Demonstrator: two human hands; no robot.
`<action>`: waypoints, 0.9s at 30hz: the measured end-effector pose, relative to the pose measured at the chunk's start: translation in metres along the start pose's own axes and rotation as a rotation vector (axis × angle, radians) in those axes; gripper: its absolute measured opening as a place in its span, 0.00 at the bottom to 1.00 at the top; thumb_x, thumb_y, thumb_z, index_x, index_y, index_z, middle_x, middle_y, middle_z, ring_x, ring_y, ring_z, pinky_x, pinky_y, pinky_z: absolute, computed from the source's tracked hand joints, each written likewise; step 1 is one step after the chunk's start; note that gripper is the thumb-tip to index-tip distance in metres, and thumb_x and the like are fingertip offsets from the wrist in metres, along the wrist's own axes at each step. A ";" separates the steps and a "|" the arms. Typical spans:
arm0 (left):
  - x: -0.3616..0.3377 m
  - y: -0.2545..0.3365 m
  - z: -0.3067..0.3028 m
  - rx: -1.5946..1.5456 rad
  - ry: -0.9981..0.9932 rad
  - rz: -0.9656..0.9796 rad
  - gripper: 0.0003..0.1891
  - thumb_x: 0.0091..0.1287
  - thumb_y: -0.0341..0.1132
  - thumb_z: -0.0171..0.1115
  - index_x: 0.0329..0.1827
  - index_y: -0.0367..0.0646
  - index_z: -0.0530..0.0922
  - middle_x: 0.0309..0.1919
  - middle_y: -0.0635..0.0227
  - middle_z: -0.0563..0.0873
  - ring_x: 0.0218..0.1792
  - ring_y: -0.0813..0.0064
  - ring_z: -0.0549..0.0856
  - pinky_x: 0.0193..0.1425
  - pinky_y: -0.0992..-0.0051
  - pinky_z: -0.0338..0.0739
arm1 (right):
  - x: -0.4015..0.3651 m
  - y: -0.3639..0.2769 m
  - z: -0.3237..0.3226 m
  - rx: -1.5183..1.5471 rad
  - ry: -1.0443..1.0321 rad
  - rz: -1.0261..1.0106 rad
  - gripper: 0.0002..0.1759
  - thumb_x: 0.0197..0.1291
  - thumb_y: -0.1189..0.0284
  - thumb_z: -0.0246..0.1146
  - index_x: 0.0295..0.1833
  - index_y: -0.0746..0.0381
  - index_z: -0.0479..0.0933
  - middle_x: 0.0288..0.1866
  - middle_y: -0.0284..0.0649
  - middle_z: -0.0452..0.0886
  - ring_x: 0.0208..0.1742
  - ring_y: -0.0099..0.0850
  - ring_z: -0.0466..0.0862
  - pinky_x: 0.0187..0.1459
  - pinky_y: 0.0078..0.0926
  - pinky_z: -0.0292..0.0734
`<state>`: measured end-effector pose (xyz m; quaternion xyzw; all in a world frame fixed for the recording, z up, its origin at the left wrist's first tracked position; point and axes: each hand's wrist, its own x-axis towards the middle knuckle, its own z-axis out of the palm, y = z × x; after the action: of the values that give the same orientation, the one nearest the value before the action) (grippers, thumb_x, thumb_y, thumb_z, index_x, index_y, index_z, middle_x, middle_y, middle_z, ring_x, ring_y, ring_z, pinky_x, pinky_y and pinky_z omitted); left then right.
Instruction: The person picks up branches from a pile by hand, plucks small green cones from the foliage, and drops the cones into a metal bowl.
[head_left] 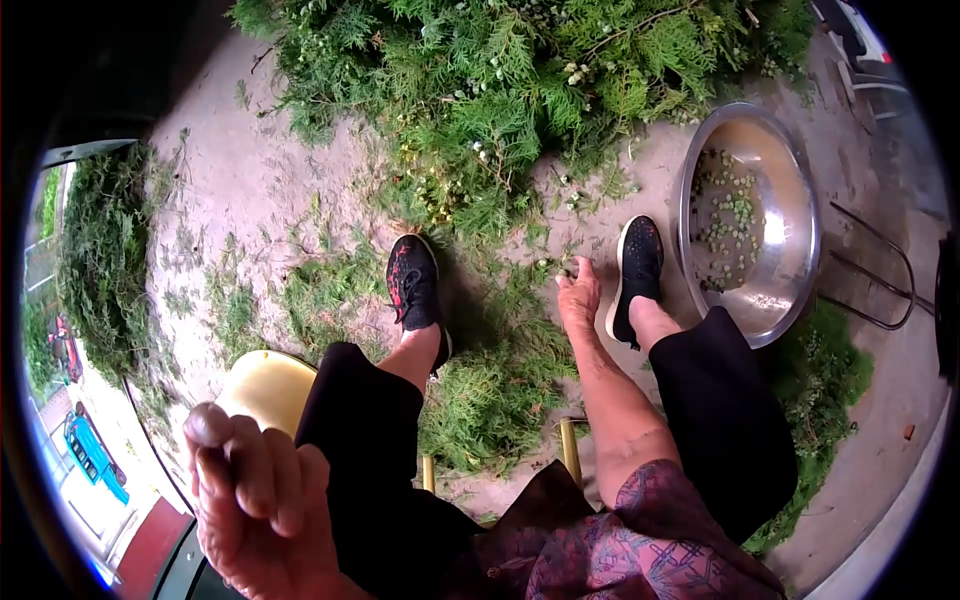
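Note:
My left hand (262,500) is raised close to the camera at the lower left. Its fingers are curled in against the thumb, and whatever they may hold is hidden. Down by the floor, my right hand (580,295) reaches between my shoes with thumb and fingertips slightly apart. Just beyond those fingertips lie small green cones (566,263) and bits of greenery. To the right, a large steel basin (803,235) holds many small green cones (735,215) scattered over its bottom. A big heap of cut conifer branches (520,90), with pale cones on it, fills the top.
My black shoes (413,285) stand either side of loose sprigs (500,400). A yellow seat (268,385) is by my left knee. Bent metal bars (890,285) stand right of the basin. More branches (105,260) are piled at the far left, and others (820,380) lie below the basin.

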<state>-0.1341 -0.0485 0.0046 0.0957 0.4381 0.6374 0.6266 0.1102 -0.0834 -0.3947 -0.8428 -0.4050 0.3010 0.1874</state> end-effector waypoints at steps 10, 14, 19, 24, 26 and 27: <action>0.009 -0.001 0.019 0.328 0.083 -0.085 0.07 0.67 0.31 0.45 0.30 0.44 0.70 0.17 0.75 0.67 0.16 0.82 0.65 0.23 0.80 0.59 | 0.010 0.010 0.013 -0.036 0.003 -0.115 0.23 0.44 0.80 0.63 0.50 0.58 0.70 0.46 0.51 0.69 0.47 0.50 0.72 0.47 0.40 0.69; 0.008 -0.003 0.019 0.339 0.063 -0.081 0.09 0.66 0.30 0.45 0.26 0.45 0.67 0.16 0.74 0.67 0.15 0.81 0.65 0.23 0.80 0.59 | 0.016 0.035 0.026 0.131 0.115 -0.065 0.17 0.45 0.79 0.59 0.45 0.61 0.73 0.38 0.49 0.72 0.42 0.48 0.74 0.43 0.38 0.70; 0.008 0.002 0.020 0.331 0.038 -0.180 0.09 0.66 0.31 0.44 0.27 0.45 0.67 0.16 0.72 0.67 0.16 0.78 0.65 0.23 0.78 0.58 | 0.014 -0.006 0.006 0.119 -0.013 -0.244 0.16 0.44 0.81 0.55 0.42 0.60 0.74 0.36 0.49 0.74 0.41 0.47 0.74 0.41 0.38 0.70; 0.010 0.002 0.017 0.315 -0.013 -0.207 0.10 0.68 0.33 0.41 0.27 0.45 0.66 0.16 0.70 0.66 0.16 0.76 0.64 0.25 0.74 0.57 | 0.016 -0.012 0.021 -0.053 -0.090 -0.344 0.15 0.44 0.81 0.59 0.40 0.57 0.74 0.37 0.47 0.70 0.40 0.48 0.74 0.40 0.38 0.71; 0.007 -0.001 0.019 0.304 0.049 -0.192 0.10 0.68 0.34 0.40 0.27 0.45 0.66 0.17 0.70 0.66 0.16 0.76 0.64 0.26 0.74 0.57 | 0.015 -0.015 0.022 -0.064 -0.096 -0.303 0.14 0.45 0.81 0.60 0.40 0.57 0.74 0.37 0.47 0.70 0.40 0.48 0.74 0.40 0.39 0.71; 0.007 -0.001 0.020 0.306 0.040 -0.196 0.10 0.68 0.34 0.41 0.27 0.45 0.66 0.17 0.70 0.66 0.17 0.75 0.64 0.26 0.74 0.57 | 0.014 -0.015 0.022 -0.069 -0.063 -0.312 0.13 0.45 0.80 0.60 0.39 0.59 0.73 0.37 0.47 0.72 0.39 0.47 0.75 0.39 0.39 0.71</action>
<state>-0.1218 -0.0341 0.0132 0.1342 0.5496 0.5008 0.6550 0.0938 -0.0613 -0.4080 -0.7658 -0.5467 0.2805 0.1898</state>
